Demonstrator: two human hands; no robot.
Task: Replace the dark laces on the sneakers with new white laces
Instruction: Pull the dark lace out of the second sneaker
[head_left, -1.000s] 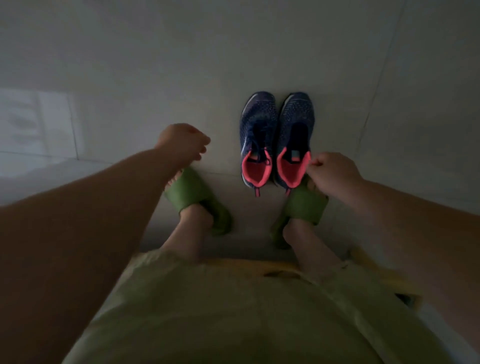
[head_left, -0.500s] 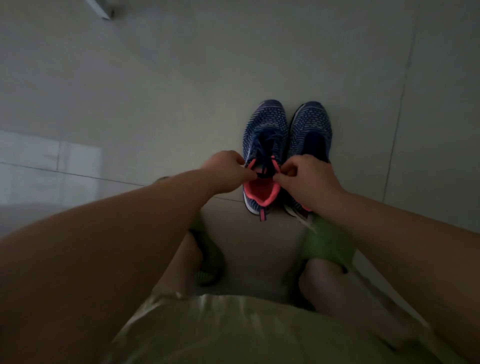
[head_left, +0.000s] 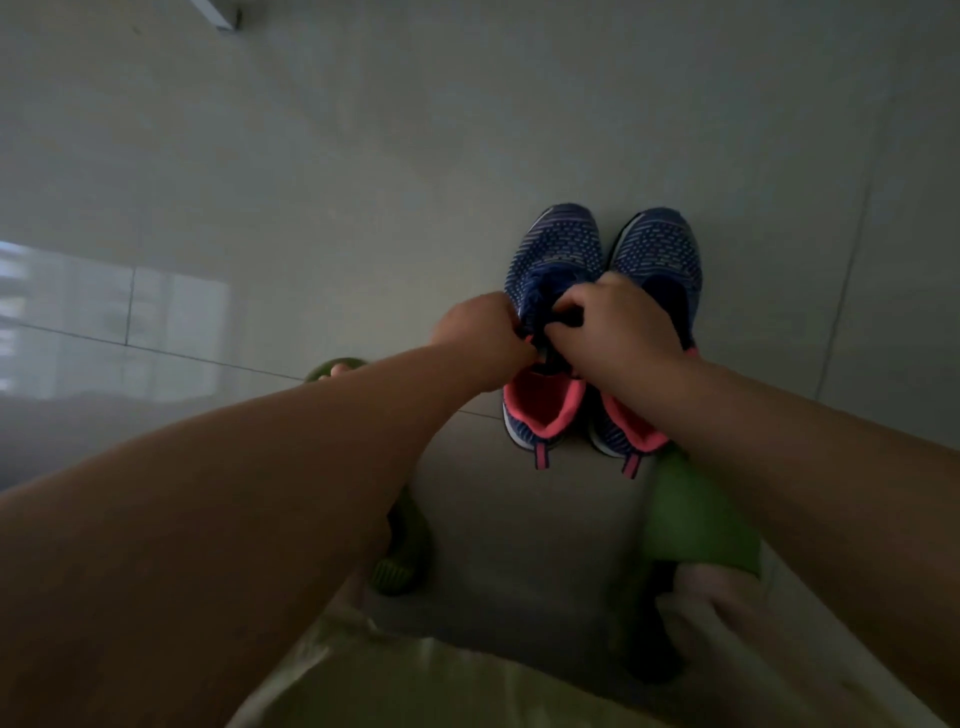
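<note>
Two dark blue knit sneakers with pink lining stand side by side on the tiled floor, toes pointing away. On the left sneaker (head_left: 558, 249) both hands meet over the tongue. My left hand (head_left: 480, 338) pinches the dark lace (head_left: 540, 291) at the left side of the throat. Fingers of my right hand (head_left: 615, 322) are closed on the same lace from the right. The right sneaker (head_left: 657, 249) is partly covered by my right wrist. No white laces are in view.
My feet in green slippers (head_left: 701, 525) rest on the floor just behind the sneakers; the left slipper (head_left: 402, 561) is mostly hidden by my forearm. Pale fabric covers my lap at the bottom. A bright window reflection (head_left: 104, 317) lies on the tiles at left.
Both hands have come from the sneakers' heels up onto the left sneaker's lacing. The camera has tilted forward, so the sneakers sit lower in the frame.
</note>
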